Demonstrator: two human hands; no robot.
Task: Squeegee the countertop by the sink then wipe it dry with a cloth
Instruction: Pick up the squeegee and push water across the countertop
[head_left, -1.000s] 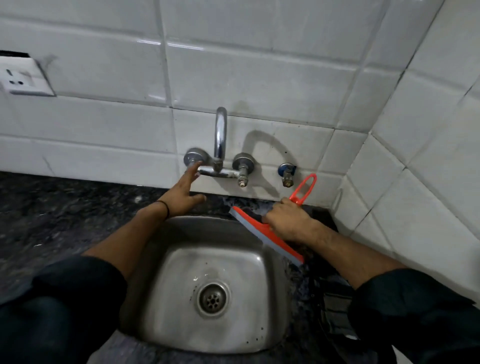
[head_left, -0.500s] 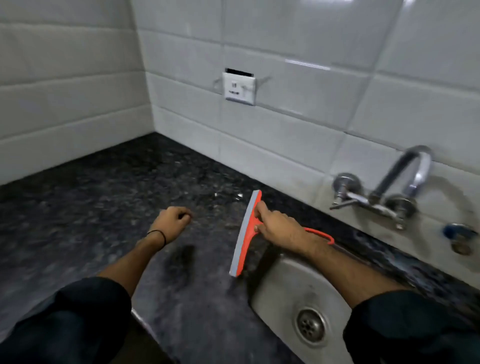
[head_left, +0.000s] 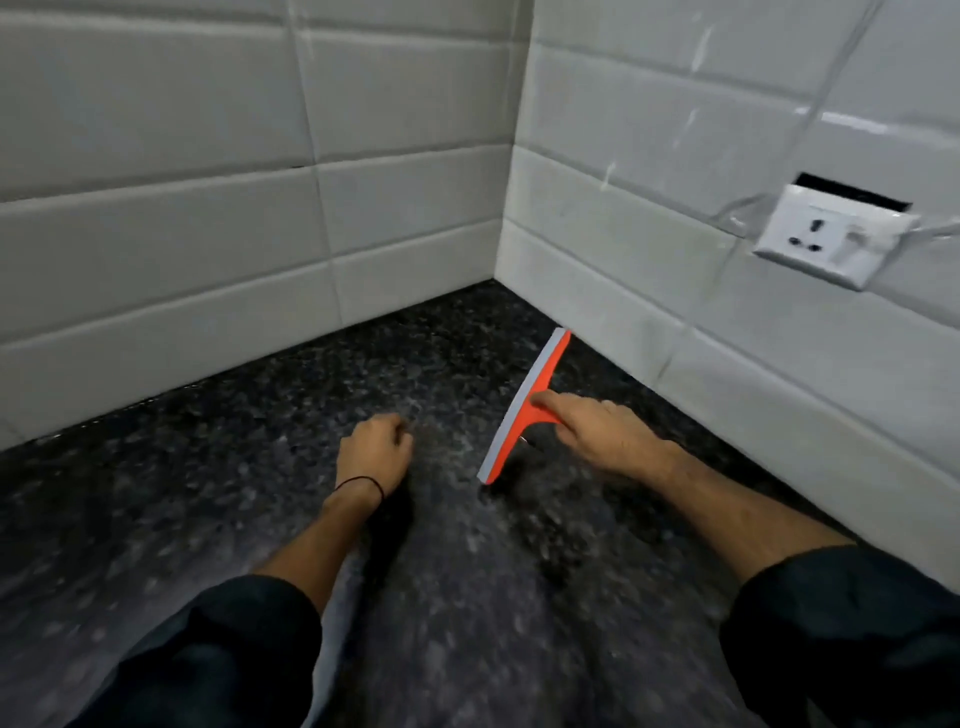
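Observation:
An orange squeegee (head_left: 527, 405) with a grey blade rests blade-down on the dark speckled countertop (head_left: 260, 467), its far end close to the right tiled wall. My right hand (head_left: 597, 431) grips its handle, index finger stretched along the orange neck. My left hand (head_left: 375, 449) lies on the counter to the left of the blade as a loose fist, holding nothing. The sink and any cloth are out of view.
White tiled walls meet in a corner (head_left: 501, 275) beyond the squeegee. A white power socket (head_left: 831, 241) sits on the right wall above the counter. Dark counter stretches left and toward me.
The view has swung left, away from the sink and tap. The squeegee and my right hand have travelled left along the counter toward the wall corner; my left hand stays a fist beside it.

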